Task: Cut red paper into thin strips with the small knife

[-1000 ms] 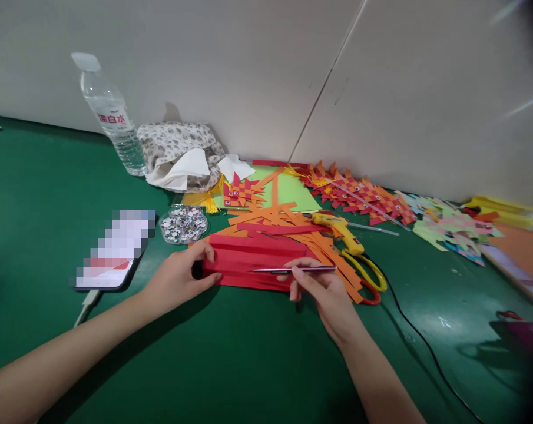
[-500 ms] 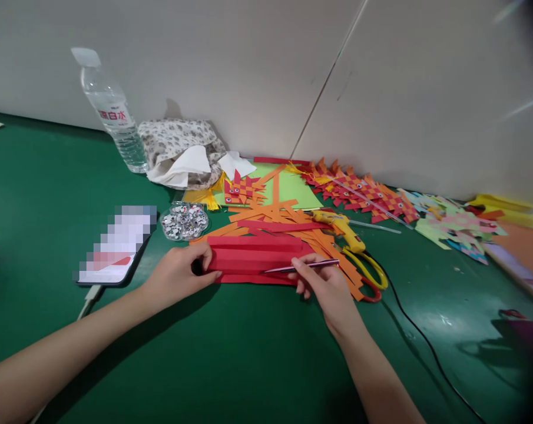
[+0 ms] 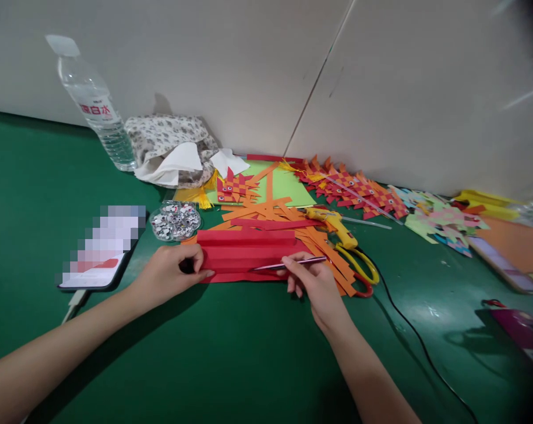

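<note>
A creased sheet of red paper (image 3: 244, 254) lies in front of me, partly over a heap of orange paper strips (image 3: 343, 274). My left hand (image 3: 173, 268) pinches its left edge between thumb and fingers. In my right hand (image 3: 308, 282) is a slim dark pen (image 3: 304, 261), gripped near its middle and held almost level, its tip pointing left over the lower folds of the paper. Whether the tip touches the sheet I cannot tell. Right of the sheet are a yellow glue gun (image 3: 337, 227) and scissors with yellow and red handles (image 3: 372, 271).
On the left lie a phone (image 3: 109, 247) on a cable and a box of googly eyes (image 3: 175, 221). Behind stand a water bottle (image 3: 93, 106) and a tissue pouch (image 3: 169, 132). Woven paper fish (image 3: 358, 191) lie back right. A black cord (image 3: 419, 335) crosses the green table (image 3: 231, 353).
The whole scene sits slightly further left as the view turns right. Both hands keep their hold, and the pen stays over the red paper in nearly the same place.
</note>
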`<state>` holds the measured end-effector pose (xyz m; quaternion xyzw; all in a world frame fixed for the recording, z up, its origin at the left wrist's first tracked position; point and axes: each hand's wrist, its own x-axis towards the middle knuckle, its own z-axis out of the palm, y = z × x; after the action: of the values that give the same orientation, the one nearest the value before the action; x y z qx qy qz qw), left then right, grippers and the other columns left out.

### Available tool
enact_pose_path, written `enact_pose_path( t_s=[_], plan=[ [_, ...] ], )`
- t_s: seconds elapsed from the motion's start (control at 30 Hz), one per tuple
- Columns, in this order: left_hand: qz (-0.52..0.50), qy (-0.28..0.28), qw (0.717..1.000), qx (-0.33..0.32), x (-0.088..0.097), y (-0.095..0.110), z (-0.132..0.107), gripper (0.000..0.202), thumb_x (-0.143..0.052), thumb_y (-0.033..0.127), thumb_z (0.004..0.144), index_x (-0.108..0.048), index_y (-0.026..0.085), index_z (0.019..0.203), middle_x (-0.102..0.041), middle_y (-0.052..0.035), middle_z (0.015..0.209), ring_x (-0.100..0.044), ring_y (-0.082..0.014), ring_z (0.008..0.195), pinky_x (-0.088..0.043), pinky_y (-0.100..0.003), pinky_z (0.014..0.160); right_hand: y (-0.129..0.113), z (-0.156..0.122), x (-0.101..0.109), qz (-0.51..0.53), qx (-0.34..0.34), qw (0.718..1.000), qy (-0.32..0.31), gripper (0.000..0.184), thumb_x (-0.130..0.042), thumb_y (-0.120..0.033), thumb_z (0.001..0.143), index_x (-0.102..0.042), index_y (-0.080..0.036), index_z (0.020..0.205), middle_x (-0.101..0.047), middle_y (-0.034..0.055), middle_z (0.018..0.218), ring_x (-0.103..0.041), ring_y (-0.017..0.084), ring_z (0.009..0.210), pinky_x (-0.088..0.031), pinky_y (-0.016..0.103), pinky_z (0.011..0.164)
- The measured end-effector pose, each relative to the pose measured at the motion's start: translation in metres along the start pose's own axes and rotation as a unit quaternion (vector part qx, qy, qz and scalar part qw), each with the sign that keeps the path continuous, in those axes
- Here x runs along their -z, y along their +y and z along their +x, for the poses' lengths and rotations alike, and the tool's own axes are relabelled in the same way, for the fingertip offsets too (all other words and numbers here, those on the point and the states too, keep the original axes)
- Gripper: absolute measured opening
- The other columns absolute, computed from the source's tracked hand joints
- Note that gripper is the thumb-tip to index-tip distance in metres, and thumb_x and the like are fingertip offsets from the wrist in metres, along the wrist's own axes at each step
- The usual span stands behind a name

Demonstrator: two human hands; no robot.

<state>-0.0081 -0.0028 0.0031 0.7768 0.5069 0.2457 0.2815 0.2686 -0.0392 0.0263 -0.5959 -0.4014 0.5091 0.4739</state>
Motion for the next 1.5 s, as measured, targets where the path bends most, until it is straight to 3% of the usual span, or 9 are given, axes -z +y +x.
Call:
enact_pose_path(
  t_s=[0.27, 0.73, 0.93, 1.17, 1.3, 1.5],
  plan=[
    [0.006, 0.005, 1.000, 0.003, 0.002, -0.002, 0.000, 0.030, -0.063, 0.037, 0.077, -0.042, 0.019, 0.064, -0.052, 0.0061, 0.060, -0.044, -0.0085, 0.055, -0.035, -0.020, 0.055, -0.007, 0.017, 0.023, 0.049, -0.015, 0.985, 0.167, 0.031, -0.078, -0.034, 0.051, -0.053, -0.017, 0.059, -0.061, -0.0003, 0.043, -0.042, 0.006, 0.028, -0.021, 0.015, 0.029],
    [0.007, 0.009, 1.000, 0.009, 0.003, 0.000, 0.000, 0.031, -0.062, 0.039, 0.077, -0.041, 0.019, 0.064, -0.051, 0.0054, 0.061, -0.043, -0.0096, 0.056, -0.034, -0.021, 0.056, -0.010, 0.025, 0.045, 0.057, 0.068, 0.968, 0.237, 0.021, -0.071, -0.024, 0.051, -0.051, -0.018, 0.055, -0.055, -0.0025, 0.035, -0.038, 0.006, 0.024, -0.020, 0.015, 0.027],
    [0.012, 0.015, 1.000, 0.008, 0.002, 0.000, -0.001, 0.031, -0.061, 0.038, 0.077, -0.042, 0.019, 0.064, -0.049, 0.0058, 0.060, -0.042, -0.0093, 0.055, -0.034, -0.021, 0.055, -0.012, 0.024, 0.045, 0.084, 0.123, 0.947, 0.283, 0.021, -0.071, -0.024, 0.054, -0.052, -0.018, 0.060, -0.056, -0.0041, 0.039, -0.039, 0.005, 0.026, -0.023, 0.014, 0.028],
    [0.029, 0.044, 0.998, 0.017, 0.000, -0.003, -0.001, 0.032, -0.061, 0.041, 0.079, -0.043, 0.019, 0.065, -0.046, 0.0065, 0.056, -0.040, -0.0090, 0.051, -0.032, -0.020, 0.051, -0.014, 0.014, 0.032, 0.130, 0.226, 0.922, 0.287, 0.020, -0.070, -0.027, 0.066, -0.051, -0.019, 0.066, -0.060, -0.0049, 0.048, -0.043, 0.005, 0.031, -0.029, 0.016, 0.033],
    [0.022, 0.034, 0.999, -0.006, 0.001, 0.000, -0.001, 0.030, -0.061, 0.037, 0.080, -0.042, 0.019, 0.065, -0.048, 0.0065, 0.057, -0.040, -0.0085, 0.052, -0.032, -0.019, 0.052, -0.016, 0.009, 0.028, 0.159, 0.228, 0.924, 0.264, 0.019, -0.070, -0.026, 0.068, -0.052, -0.021, 0.067, -0.062, -0.0047, 0.055, -0.047, 0.006, 0.036, -0.031, 0.018, 0.035],
    [-0.026, -0.003, 0.998, -0.052, 0.002, 0.005, 0.000, 0.029, -0.060, 0.034, 0.081, -0.043, 0.018, 0.063, -0.050, 0.0061, 0.058, -0.043, -0.0076, 0.053, -0.034, -0.017, 0.053, -0.012, 0.006, 0.017, 0.094, 0.116, 0.986, 0.069, 0.025, -0.077, -0.033, 0.067, -0.056, -0.019, 0.064, -0.062, -0.0018, 0.050, -0.046, 0.006, 0.036, -0.031, 0.018, 0.035]
  ],
)
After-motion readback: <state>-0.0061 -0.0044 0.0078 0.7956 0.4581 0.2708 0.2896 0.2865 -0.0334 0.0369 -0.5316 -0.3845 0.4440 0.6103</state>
